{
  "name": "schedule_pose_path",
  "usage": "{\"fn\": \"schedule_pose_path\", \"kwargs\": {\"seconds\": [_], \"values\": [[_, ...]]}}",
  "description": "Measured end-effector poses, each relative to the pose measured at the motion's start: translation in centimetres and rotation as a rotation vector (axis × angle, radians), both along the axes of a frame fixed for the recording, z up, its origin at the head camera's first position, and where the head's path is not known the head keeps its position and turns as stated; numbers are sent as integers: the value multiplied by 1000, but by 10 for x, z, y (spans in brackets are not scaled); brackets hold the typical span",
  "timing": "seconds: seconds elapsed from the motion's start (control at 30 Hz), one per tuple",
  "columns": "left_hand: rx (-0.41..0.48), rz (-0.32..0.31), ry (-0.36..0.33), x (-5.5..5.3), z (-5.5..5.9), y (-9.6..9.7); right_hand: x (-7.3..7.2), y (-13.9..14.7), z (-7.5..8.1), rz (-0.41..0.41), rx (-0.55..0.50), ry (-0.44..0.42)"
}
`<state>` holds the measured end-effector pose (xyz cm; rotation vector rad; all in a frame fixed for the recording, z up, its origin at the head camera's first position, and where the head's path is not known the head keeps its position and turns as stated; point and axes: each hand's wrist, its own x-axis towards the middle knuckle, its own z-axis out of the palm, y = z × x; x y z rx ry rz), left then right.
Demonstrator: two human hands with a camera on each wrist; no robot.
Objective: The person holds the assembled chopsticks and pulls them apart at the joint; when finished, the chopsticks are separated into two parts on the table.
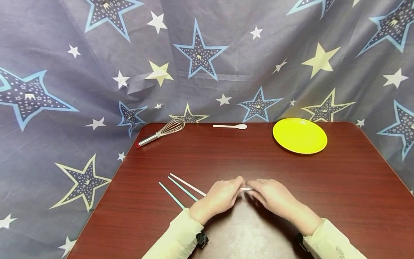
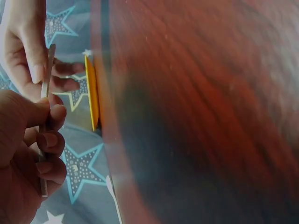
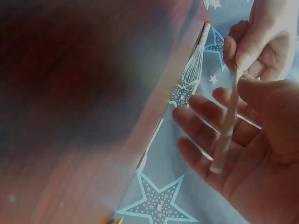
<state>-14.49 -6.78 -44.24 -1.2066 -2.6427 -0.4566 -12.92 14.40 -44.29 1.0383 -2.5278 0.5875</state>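
Note:
Both hands meet over the near middle of the table, on a thin pale stick (image 2: 48, 77). My left hand (image 1: 219, 198) pinches it with the thumb on one side and curled fingers on the other. My right hand (image 1: 273, 198) holds the other part of the stick, its thumb against it near the left thumb and its fingers loosely spread behind, as the right wrist view shows. The head view leaves only a short piece showing between the fingertips. By the left hand lie a white stick (image 1: 187, 184) and two teal sticks (image 1: 172, 195), partly hidden by the arm.
A whisk (image 1: 161, 132) with a red handle end lies at the table's back left. A white spoon (image 1: 230, 126) lies along the back edge, and a yellow plate (image 1: 299, 136) sits at back right. A star-patterned curtain (image 1: 207, 93) hangs behind the dark red table (image 1: 349, 187).

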Motion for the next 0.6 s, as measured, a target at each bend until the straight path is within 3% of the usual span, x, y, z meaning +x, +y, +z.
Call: {"fn": "schedule_pose_path", "kwargs": {"seconds": [0.27,0.6], "values": [[-8,21,2,2,-2,7,2,-2,0,-38,34,-14],[-124,33,25,0,-5,12,1,-1,0,-49,84,8]]}}
